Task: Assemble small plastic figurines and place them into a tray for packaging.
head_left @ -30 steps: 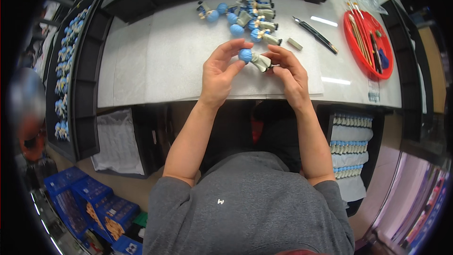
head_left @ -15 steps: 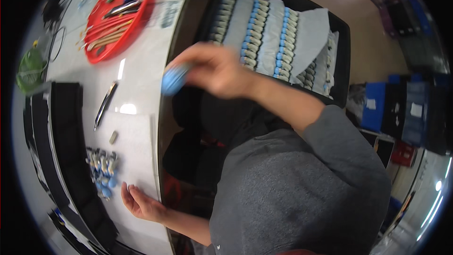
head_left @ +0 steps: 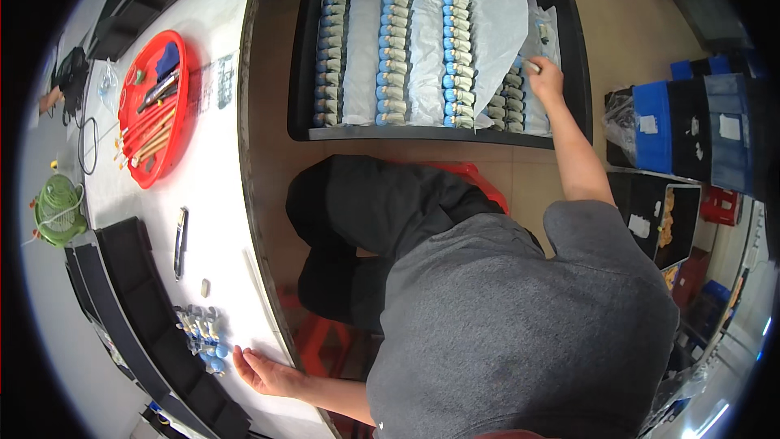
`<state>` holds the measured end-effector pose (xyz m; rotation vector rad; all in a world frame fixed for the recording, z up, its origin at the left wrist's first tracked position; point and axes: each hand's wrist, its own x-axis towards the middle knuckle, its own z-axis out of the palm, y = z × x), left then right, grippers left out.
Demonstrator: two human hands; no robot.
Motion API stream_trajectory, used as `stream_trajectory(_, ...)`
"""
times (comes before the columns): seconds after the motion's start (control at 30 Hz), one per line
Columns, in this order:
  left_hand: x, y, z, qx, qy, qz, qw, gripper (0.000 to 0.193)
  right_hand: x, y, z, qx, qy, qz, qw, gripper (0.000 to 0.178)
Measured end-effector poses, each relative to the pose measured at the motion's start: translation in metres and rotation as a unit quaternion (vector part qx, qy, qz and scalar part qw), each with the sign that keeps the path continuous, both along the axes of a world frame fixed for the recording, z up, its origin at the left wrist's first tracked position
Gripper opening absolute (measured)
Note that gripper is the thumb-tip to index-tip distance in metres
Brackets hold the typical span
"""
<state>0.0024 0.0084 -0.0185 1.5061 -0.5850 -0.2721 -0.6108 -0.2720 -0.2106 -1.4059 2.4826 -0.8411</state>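
My right hand (head_left: 546, 80) reaches into a black tray (head_left: 439, 133) at the top, its fingers closed on a small blue-headed figurine (head_left: 520, 61) that they partly hide. Rows of similar blue-and-cream figurines (head_left: 392, 57) lie in the tray, separated by pale padding strips (head_left: 426, 53). A loose sheet of white paper (head_left: 497, 24) slants up beside the hand. My left hand (head_left: 266, 374) rests on the white table (head_left: 219, 219) at the lower left, fingers loosely bent and apart, holding nothing. Near its fingertips lies a cluster of small blue-headed figurines (head_left: 203, 340).
A red round tray (head_left: 180, 97) with brushes and tools sits on the table. Below it lie a black slim tool (head_left: 180, 242) and a small greyish block (head_left: 205, 287). A black compartment rack (head_left: 142, 284) runs along the left. Blue and black bins (head_left: 650, 126) stand at the right.
My right hand has moved from over the table edge, right, into the tray, with the blue-headed figurine. The view has shifted, showing more of the tray. My left hand stays on the table.
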Motion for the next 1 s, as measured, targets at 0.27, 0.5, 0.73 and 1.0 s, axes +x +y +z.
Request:
stream_trajectory(0.27, -0.006, -0.002, -0.007, -0.022, -0.005, -0.016, 1.000, 0.023, 0.016, -0.040, -0.025, 0.092, 0.107, 0.218, 0.966, 0.028)
stream_trajectory(0.5, -0.008, -0.005, 0.003, -0.023, 0.029, 0.043, 0.998, 0.025, 0.007, -0.069, -0.083, -0.146, 0.075, 0.359, 0.919, 0.041)
stream_trajectory(0.73, -0.014, 0.000, 0.009, 0.049, -0.072, 0.085, 0.993, 0.018, 0.155, -0.024, -0.027, -0.231, 0.006, 0.321, 0.919, 0.042)
stream_trajectory(1.0, 0.017, 0.029, 0.052, 0.139, -0.249, 0.135, 0.949, 0.018, 0.040, -0.122, 0.084, -0.426, 0.016, 0.019, 0.904, 0.042)
